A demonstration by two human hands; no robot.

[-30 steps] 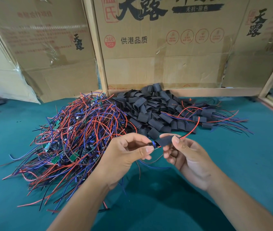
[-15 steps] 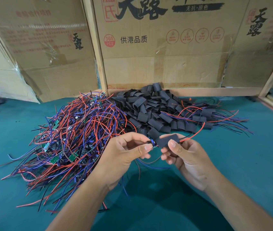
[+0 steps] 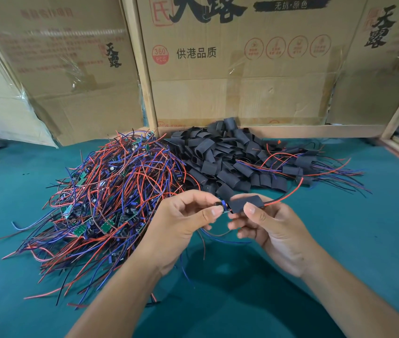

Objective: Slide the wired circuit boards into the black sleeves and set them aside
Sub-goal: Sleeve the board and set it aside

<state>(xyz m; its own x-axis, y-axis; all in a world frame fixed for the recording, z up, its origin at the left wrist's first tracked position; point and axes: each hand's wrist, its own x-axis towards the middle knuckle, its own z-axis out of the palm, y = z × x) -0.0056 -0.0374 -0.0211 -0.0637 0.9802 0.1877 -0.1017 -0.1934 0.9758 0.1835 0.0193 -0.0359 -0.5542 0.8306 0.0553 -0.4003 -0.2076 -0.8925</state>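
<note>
Head view: both hands meet above the near middle of the teal desk. The right hand pinches a black sleeve between thumb on the near face and fingers behind it; the other fingers curl loosely below. The sleeve is a flat, matte black tube lying roughly level, its left mouth toward the left hand. The left hand closes thumb and forefinger on the left end of a board, whose blue part and a sliver of green edge show at the sleeve's left mouth; the rest of the board sits inside the sleeve. A red wire and a dark one beside it come out of the sleeve's right end and arc up toward the far right. Thin blue and brown wires hang from below the hands down to the desk.

On the left half of the desk lies a big tangle of loose boards: small green boards buried in red, blue and black leads. Touching it on the right, against the far edge, is a heap of empty sleeves. Just right of that heap rest finished pieces, sleeves with wires fanning toward the right edge. Cardboard boxes stand along the far edge.
</note>
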